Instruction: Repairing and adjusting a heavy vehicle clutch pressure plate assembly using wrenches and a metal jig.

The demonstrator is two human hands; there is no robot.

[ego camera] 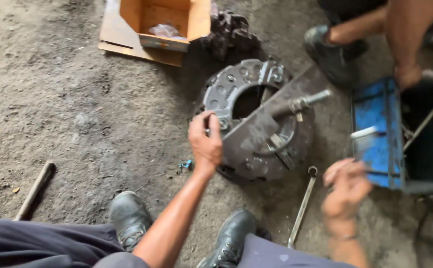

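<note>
Left hand (205, 141) is pinched shut on a small bolt or fitting at the rim of the clutch pressure plate (256, 119), which sits on the dirt floor with a flat steel bar (271, 121) clamped across it. So it looks mid-job, fasteners not finished. Right hand (346, 186) is blurry, fingers loose and empty, near the blue toolbox (377, 129), with a wrench (303, 206) lying beside it.

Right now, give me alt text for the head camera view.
A person's left hand grips a bolt on a round metal clutch plate lying on the dirt floor, while the blurred right hand hovers near a blue toolbox.
</note>
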